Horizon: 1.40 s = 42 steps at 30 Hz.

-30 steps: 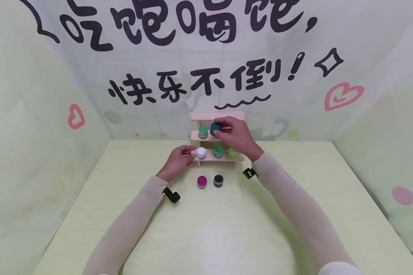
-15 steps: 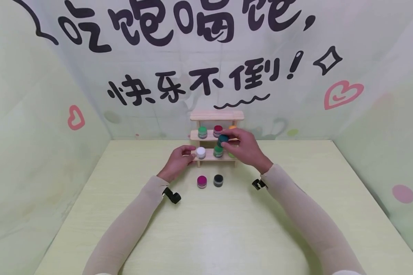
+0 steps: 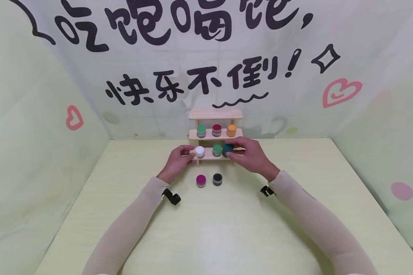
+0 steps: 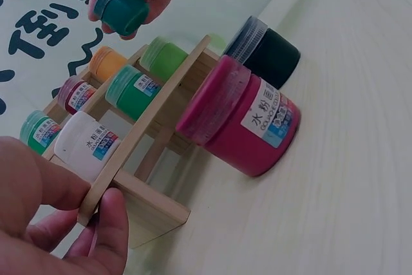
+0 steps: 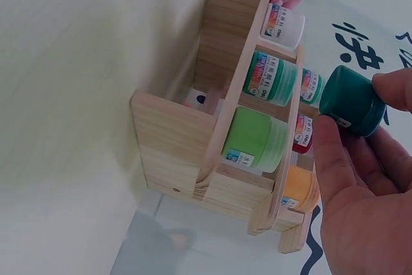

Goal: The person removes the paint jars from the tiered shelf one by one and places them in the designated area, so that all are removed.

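Observation:
My left hand [image 3: 177,162] pinches the left end of the lowest tier of a small wooden shelf rack [image 3: 215,114]. My right hand [image 3: 254,156] grips a dark teal paint jar [image 5: 351,101] between thumb and fingers, raised in front of the rack's right side. On the lowest tier stand a white jar [image 3: 199,152], a green jar [image 3: 217,150] and a light green jar [image 5: 254,140], the last hidden behind the teal one in the head view. The middle tier bears a green jar [image 3: 201,131], a dark red jar [image 3: 217,130] and an orange jar [image 3: 231,130].
In front of the rack, a magenta jar [image 3: 201,181] and a dark, nearly black jar [image 3: 217,179] stand on the pale wooden table [image 3: 213,229]. A printed cloth backdrop [image 3: 151,126] hangs close behind the rack and along both sides.
My right hand has carried the teal jar down and to the right, from before the middle tier to before the lowest tier's right end. My left hand stays at the rack.

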Motion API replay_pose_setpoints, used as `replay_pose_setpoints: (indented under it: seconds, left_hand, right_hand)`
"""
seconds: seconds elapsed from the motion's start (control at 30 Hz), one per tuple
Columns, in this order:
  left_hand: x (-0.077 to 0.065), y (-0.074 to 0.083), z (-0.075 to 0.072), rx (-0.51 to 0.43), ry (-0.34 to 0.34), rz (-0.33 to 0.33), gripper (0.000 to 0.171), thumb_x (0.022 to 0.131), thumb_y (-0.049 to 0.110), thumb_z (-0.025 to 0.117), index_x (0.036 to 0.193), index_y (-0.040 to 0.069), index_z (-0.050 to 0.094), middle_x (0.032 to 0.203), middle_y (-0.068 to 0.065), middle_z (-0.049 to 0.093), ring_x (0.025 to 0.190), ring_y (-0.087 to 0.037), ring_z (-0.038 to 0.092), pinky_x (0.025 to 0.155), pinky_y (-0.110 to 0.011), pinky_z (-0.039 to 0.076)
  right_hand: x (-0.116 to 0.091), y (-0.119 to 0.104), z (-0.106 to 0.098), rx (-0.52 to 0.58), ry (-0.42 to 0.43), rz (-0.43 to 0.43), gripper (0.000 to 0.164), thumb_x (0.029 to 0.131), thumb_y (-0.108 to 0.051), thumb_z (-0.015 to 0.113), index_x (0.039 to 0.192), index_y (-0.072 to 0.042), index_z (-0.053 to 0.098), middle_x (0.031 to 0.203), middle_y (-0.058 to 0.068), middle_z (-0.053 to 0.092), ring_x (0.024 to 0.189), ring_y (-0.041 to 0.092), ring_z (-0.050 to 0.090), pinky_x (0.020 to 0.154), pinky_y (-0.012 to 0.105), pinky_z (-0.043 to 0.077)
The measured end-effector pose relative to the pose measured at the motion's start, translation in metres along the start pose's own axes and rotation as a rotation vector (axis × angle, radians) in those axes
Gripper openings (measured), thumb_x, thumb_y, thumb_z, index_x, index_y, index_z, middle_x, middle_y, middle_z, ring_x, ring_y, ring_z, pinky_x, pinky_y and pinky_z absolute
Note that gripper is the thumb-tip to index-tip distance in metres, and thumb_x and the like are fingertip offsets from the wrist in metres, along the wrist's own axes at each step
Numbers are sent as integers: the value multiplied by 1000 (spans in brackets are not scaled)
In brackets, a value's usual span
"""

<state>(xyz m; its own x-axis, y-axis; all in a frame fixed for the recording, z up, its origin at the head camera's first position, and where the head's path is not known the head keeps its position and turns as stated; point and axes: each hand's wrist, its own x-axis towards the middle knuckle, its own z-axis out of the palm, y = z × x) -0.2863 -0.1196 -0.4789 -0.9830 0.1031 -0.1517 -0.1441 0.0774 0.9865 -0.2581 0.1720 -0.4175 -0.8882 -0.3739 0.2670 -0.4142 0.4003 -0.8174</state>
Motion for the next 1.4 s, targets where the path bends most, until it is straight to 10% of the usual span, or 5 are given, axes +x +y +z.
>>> replay_pose_setpoints:
  seconds: [1.4]
  left_hand:
    - [2,0,-1,4,-3,-23,33,104,2,63,136,1,62,122,-14,54,110,-21,57,102,-35,63]
  right_hand:
    - [-41,30,9,-215,-332,43,30,91,-4,78,120,-3,74,110,6,74,99,18,72,86,27,67]
